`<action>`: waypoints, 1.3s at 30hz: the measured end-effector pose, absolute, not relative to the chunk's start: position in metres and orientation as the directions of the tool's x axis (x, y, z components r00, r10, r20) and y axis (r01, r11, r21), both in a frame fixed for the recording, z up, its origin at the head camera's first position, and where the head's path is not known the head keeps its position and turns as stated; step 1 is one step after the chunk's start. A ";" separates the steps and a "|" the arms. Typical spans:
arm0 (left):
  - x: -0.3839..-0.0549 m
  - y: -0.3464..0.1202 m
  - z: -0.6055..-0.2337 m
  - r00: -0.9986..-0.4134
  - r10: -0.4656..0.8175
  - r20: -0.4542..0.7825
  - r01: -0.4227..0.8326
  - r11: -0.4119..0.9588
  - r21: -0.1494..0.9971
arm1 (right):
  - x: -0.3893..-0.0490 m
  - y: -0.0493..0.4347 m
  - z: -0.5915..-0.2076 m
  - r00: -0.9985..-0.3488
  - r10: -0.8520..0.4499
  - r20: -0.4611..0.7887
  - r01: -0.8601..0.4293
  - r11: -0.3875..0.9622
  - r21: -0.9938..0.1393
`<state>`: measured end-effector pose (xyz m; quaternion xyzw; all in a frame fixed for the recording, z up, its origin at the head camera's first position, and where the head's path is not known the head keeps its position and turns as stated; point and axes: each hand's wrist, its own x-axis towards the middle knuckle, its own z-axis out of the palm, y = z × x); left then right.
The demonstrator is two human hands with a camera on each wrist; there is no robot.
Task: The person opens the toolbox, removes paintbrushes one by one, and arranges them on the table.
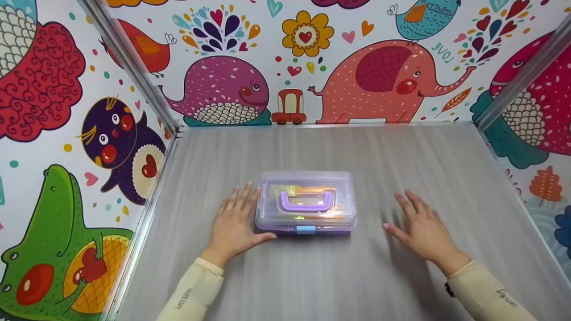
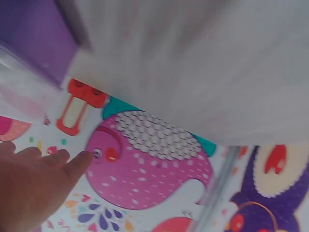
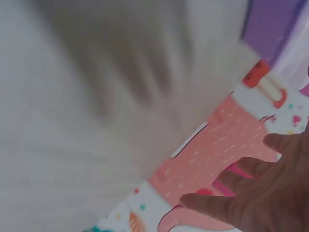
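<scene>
A small plastic storage box (image 1: 308, 220) with a clear lid, a purple base, a purple carry handle (image 1: 306, 207) and a light blue latch (image 1: 306, 229) sits on the table. Through the lid, yellow and orange items show. My left hand (image 1: 236, 223) is at the box's left side, fingers straight and spread, the thumb reaching along the front corner. My right hand (image 1: 421, 232) hovers to the right, apart from the box, its fingers extended and holding nothing. In the wrist views the purple side of the box (image 2: 36, 38) appears at the upper corners.
The grey wood-look table (image 1: 290, 281) is walled at the back and both sides by panels printed with cartoon animals (image 1: 379, 84). Metal strips (image 1: 142, 214) run along the left edge and up the corners.
</scene>
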<state>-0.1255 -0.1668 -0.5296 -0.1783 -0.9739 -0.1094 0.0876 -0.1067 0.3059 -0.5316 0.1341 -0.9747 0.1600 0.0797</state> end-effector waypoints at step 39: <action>-0.137 -0.119 -0.529 -0.895 0.310 0.320 0.398 0.879 0.262 | -0.095 0.116 -0.575 -0.813 -0.243 -0.529 0.552 -0.036 -0.833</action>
